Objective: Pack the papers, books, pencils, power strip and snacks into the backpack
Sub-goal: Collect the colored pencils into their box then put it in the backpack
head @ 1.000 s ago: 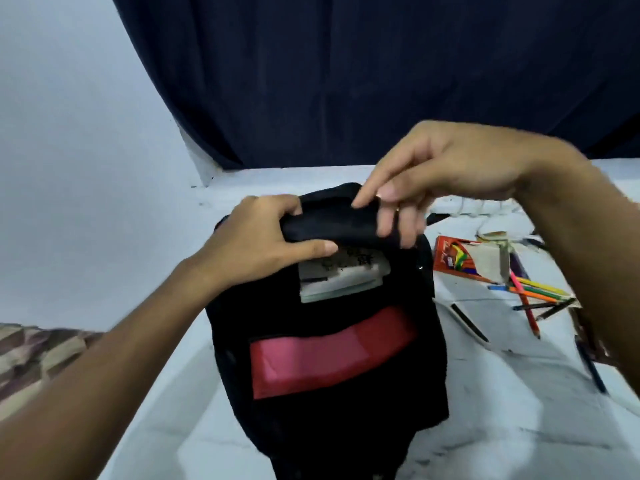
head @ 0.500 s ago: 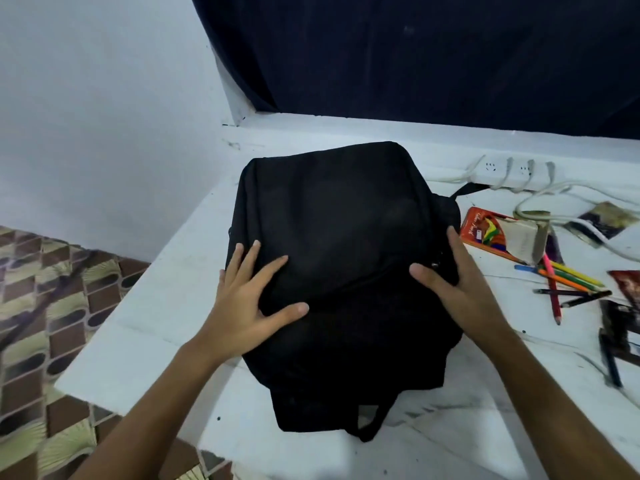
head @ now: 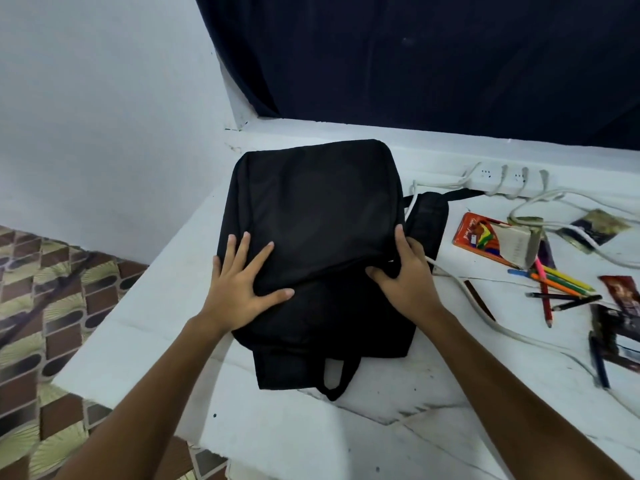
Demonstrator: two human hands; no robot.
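Backpack [head: 311, 216] lies lengthwise, handle nearest; left hand [head: 239, 289] flat, right hand [head: 403, 275] seemingly pinching fabric.

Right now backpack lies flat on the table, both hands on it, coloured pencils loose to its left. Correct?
One error: the coloured pencils lie to the right of the backpack, not the left. The head view shows this. The rest holds: left hand and right hand both rest on the backpack.
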